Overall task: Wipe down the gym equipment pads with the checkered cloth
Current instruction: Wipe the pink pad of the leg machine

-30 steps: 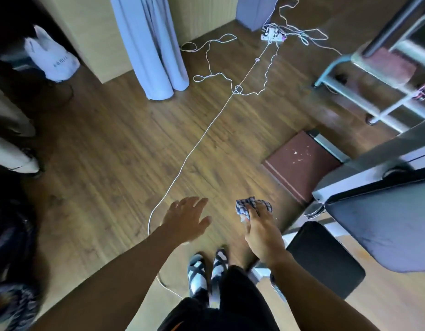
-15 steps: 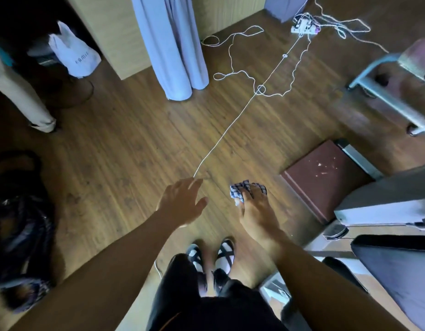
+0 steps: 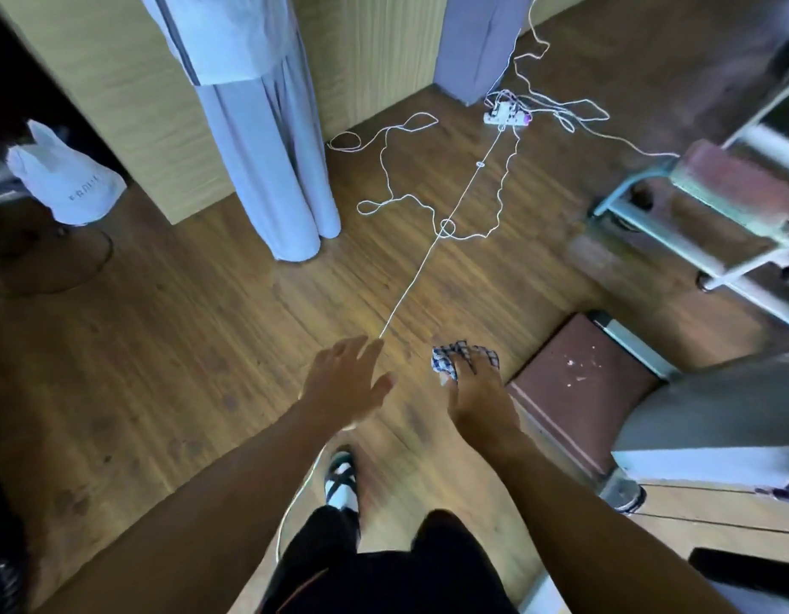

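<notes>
My right hand (image 3: 477, 392) is stretched out over the wooden floor, fingers closed on the bunched blue-and-white checkered cloth (image 3: 446, 358). My left hand (image 3: 346, 381) hovers beside it, fingers apart and holding nothing. A brown pad (image 3: 579, 383) of the gym machine lies low just right of the cloth hand. A grey pad (image 3: 716, 405) sits further right, above a white frame. Another reddish pad (image 3: 738, 183) on a pale metal frame stands at the upper right.
White cables (image 3: 432, 254) run across the floor to a power strip (image 3: 505, 115). A hanging grey garment (image 3: 268, 170) and a wooden partition (image 3: 131, 95) stand ahead. A white plastic bag (image 3: 67, 183) sits far left. My sandalled foot (image 3: 341, 480) is below my hands.
The view has swung left and up, so the gym machine has slid toward the right edge. Both hands keep their pose, the cloth still in my right hand.
</notes>
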Demonstrator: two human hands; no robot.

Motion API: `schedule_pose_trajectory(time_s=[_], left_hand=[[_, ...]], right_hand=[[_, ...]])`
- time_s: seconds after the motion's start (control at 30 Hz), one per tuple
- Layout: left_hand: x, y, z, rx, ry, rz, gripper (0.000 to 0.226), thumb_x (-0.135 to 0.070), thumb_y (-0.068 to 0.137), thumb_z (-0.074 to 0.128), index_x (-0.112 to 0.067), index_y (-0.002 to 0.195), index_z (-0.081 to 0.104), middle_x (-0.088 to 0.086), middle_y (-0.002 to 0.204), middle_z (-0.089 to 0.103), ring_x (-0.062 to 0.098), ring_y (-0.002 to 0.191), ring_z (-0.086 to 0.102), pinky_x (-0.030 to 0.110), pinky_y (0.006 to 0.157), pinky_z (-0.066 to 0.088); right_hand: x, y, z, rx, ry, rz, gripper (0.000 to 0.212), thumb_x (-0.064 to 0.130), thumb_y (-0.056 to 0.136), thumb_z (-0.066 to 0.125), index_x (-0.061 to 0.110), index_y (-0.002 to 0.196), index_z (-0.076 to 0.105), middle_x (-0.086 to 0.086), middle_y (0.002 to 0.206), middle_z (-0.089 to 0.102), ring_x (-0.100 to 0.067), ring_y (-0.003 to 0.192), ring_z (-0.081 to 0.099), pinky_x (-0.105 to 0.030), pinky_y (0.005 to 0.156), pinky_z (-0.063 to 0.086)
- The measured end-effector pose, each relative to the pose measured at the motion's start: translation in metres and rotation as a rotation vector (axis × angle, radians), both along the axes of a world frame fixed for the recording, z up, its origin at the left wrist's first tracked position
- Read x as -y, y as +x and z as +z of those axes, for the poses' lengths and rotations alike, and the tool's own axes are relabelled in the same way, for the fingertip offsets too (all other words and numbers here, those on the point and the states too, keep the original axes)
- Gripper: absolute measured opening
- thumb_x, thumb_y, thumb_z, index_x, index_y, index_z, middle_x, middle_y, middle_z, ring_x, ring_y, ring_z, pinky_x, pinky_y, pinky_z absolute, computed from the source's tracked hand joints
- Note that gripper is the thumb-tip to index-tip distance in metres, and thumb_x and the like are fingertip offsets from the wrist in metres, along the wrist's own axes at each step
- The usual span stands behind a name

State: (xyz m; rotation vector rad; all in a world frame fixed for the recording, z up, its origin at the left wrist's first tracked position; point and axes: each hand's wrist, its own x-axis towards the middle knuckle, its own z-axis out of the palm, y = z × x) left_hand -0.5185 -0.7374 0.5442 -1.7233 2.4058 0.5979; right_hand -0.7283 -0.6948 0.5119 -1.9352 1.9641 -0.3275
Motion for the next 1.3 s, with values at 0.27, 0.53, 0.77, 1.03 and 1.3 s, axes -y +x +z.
schedule_pose_trajectory(time_s=[0.27,0.53,0.77,1.03,1.3], left_hand=[[0.144,-0.009,-0.003,-0.042,-0.064,-0.159,0.062,-0.056,0.08,0.038,-0.015,0.116,0.069,0.007,0.113,0.07,0.029,0.099,0.07,0.042,0.079,0.057],[0.312,-0.098,-0.018,-0.061,-0.031,-0.252,0.069,-0.061,0.089,0.028,-0.024,0.146,0.039,0.001,0.15,0.043,0.027,0.135,0.043,0.04,0.108,0.035],[0.417,-0.153,-0.021,-0.04,0.046,-0.326,0.071,-0.056,0.085,0.022,-0.023,0.146,0.036,0.002,0.151,0.04,0.026,0.138,0.039,0.04,0.11,0.033],[0.601,-0.244,-0.036,-0.068,0.084,-0.396,0.071,-0.064,0.08,0.02,-0.023,0.133,0.045,0.006,0.138,0.051,0.03,0.129,0.048,0.047,0.105,0.039],[0.717,-0.377,-0.015,-0.14,0.086,-0.604,0.073,-0.06,0.084,0.03,-0.012,0.13,0.058,0.015,0.132,0.06,0.04,0.116,0.059,0.051,0.099,0.046]], right_hand=[[0.11,0.002,0.01,-0.005,-0.085,-0.158,0.045,0.009,0.086,0.071,0.006,0.128,0.056,-0.023,0.127,0.059,-0.043,0.119,0.056,-0.057,0.099,0.047],[0.256,-0.08,-0.031,-0.122,0.012,-0.21,0.046,0.024,0.096,0.032,0.003,0.123,0.063,-0.021,0.125,0.061,-0.042,0.116,0.053,-0.06,0.098,0.044],[0.366,-0.123,-0.019,-0.071,-0.18,-0.381,0.031,0.021,0.092,0.047,0.007,0.116,0.06,-0.021,0.111,0.063,-0.042,0.104,0.06,-0.06,0.09,0.052],[0.512,-0.197,-0.025,-0.119,-0.179,-0.447,0.036,0.026,0.097,0.04,0.012,0.119,0.065,-0.013,0.121,0.061,-0.035,0.112,0.054,-0.051,0.104,0.04],[0.605,-0.295,-0.007,-0.062,-0.195,-0.722,0.035,0.013,0.09,0.064,0.007,0.124,0.061,-0.02,0.123,0.058,-0.04,0.117,0.053,-0.057,0.096,0.049]])
